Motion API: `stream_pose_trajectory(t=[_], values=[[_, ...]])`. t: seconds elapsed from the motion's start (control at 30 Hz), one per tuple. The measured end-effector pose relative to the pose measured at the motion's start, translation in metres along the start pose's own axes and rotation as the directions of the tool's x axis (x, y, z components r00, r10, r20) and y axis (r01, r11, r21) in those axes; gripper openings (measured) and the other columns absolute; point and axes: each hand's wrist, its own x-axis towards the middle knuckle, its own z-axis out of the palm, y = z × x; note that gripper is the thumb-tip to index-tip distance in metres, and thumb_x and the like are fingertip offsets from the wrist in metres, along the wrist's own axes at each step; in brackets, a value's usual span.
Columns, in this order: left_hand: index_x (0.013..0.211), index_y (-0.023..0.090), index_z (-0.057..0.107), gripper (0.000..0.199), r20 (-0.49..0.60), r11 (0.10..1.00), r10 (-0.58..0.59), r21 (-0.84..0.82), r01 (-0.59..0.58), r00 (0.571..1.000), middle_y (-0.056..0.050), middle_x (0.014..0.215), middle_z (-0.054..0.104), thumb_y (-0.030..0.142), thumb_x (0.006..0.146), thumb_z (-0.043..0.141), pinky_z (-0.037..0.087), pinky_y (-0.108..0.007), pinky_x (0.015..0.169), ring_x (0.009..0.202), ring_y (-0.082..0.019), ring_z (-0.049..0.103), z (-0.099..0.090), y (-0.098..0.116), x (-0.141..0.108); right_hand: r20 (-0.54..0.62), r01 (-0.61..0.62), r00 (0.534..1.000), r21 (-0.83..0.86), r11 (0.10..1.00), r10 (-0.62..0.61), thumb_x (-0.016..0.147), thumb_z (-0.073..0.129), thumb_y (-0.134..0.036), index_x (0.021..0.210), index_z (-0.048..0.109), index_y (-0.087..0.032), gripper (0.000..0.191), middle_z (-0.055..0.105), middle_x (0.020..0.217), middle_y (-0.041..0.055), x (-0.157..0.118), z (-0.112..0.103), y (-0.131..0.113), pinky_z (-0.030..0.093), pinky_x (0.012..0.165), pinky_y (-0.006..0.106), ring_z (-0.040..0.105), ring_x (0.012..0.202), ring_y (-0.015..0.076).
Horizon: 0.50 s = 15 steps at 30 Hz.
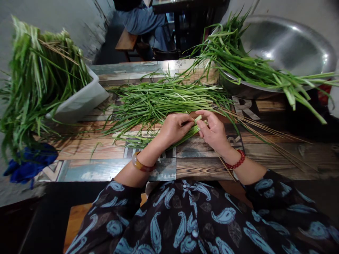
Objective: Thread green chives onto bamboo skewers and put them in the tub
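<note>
In the head view my left hand (177,127) and my right hand (213,129) meet above the middle of the table. Between them is a small bunch of garlic chives (192,132), its pale cut ends pointing up to the right. The right fingers close round those ends, while the left thumb and forefinger pinch right beside them. A thin stick (225,165) shows below my right wrist; whether the right hand holds it is hidden. Just beyond my hands lies a loose heap of garlic chives (169,97). Several bamboo skewers (267,132) lie to the right.
At left a white plastic bin (79,98) is piled with skewered chives (45,67). A large steel basin (283,42) at right has more chives hanging over its rim. Blue cloth or gloves (34,160) lie at the table's left edge. A seated person's legs (144,23) show beyond.
</note>
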Motion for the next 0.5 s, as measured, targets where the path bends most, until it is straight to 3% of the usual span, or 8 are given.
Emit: stream_pose_trajectory(t=[0.23,0.33,0.4,0.5], values=[[0.089,0.014,0.075,0.024,0.167,0.984,-0.032,-0.167,0.06,0.985,-0.004,0.082,0.075,0.029,0.089,0.056,0.046,-0.023,0.068,0.073,-0.015,0.065,-0.0085,-0.0024,0.0043,0.011,-0.003,1.0,-0.013,1.0,0.003,0.092,0.058,-0.05,0.105,0.056,-0.022,0.03,0.049,0.057,-0.0083,-0.0007,-0.0012,0.0004,0.036,0.043,0.02,0.047,0.044,0.0082],[0.083,0.013,0.074,0.03,0.23,0.965,-0.033,-0.248,0.091,0.973,-0.003,0.075,0.072,0.033,0.092,0.053,0.045,-0.023,0.063,0.067,-0.014,0.062,-0.0077,-0.0058,0.005,0.023,0.01,1.0,-0.036,0.999,-0.009,0.091,0.059,-0.05,0.105,0.057,-0.023,0.031,0.049,0.056,-0.0081,-0.0011,-0.0015,0.0015,0.035,0.042,0.02,0.047,0.043,0.0085],[0.079,0.013,0.073,0.029,0.196,0.973,-0.044,-0.214,0.087,0.98,-0.002,0.07,0.07,0.031,0.091,0.054,0.042,-0.022,0.06,0.063,-0.013,0.059,-0.0055,-0.0058,0.004,0.023,0.02,1.0,-0.055,0.998,-0.018,0.092,0.058,-0.05,0.105,0.058,-0.022,0.031,0.049,0.053,-0.0085,-0.001,-0.0017,0.0025,0.035,0.043,0.02,0.046,0.042,0.0084],[0.074,0.014,0.072,0.025,0.121,0.999,-0.032,-0.015,0.034,0.992,-0.001,0.064,0.066,0.025,0.089,0.055,0.036,-0.022,0.057,0.059,-0.011,0.055,-0.0029,-0.0012,0.0011,0.016,0.014,1.0,-0.084,0.996,-0.013,0.093,0.055,-0.05,0.101,0.059,-0.02,0.031,0.049,0.05,-0.0087,0.0001,-0.0018,0.0032,0.034,0.043,0.02,0.044,0.041,0.0081]])
